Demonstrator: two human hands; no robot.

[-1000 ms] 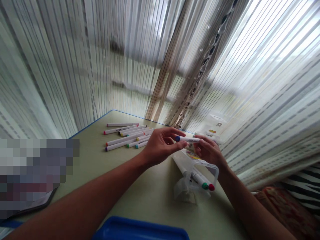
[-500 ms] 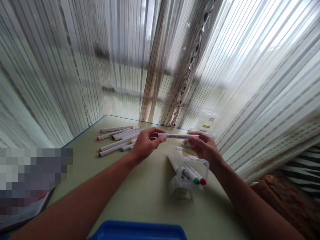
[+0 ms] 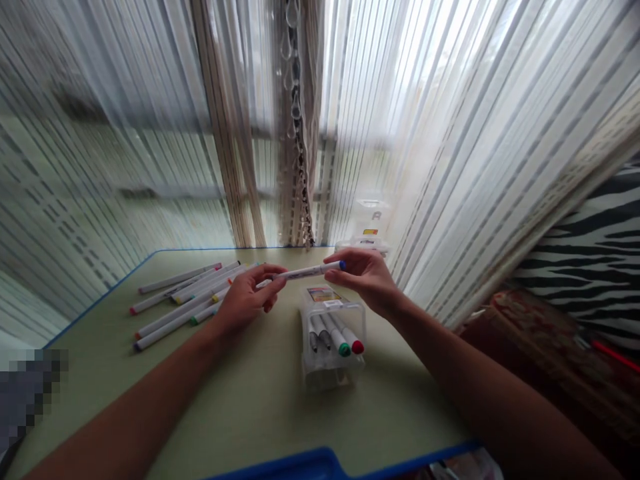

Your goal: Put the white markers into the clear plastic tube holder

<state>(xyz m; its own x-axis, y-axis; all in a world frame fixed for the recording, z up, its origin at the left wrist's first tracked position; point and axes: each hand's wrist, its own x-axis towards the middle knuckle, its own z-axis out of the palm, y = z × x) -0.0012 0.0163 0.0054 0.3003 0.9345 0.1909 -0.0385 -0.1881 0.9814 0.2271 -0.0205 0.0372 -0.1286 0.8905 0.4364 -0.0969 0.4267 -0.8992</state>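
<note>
Both my hands hold one white marker (image 3: 310, 271) with a blue cap level above the table. My left hand (image 3: 246, 301) pinches its left end and my right hand (image 3: 366, 275) pinches the blue-capped right end. Just below the marker lies a clear plastic marker case (image 3: 330, 337) on its side, open toward me, with a few markers inside; a green cap and a red cap show at its mouth. To the left of my left hand, several white markers (image 3: 183, 300) with coloured caps lie in a loose row on the pale green table (image 3: 250, 400).
Sheer striped curtains (image 3: 450, 153) hang close round the table's far and right edges. A small clear container (image 3: 367, 237) stands at the back by the curtain. A blue tray edge (image 3: 300, 467) shows at the near edge. Zebra-patterned fabric (image 3: 595, 247) lies at the right.
The view has swung to the right. The marker held between my hands has been turned round: the blue cap, at the left-hand end a second ago, is now by my right hand.
</note>
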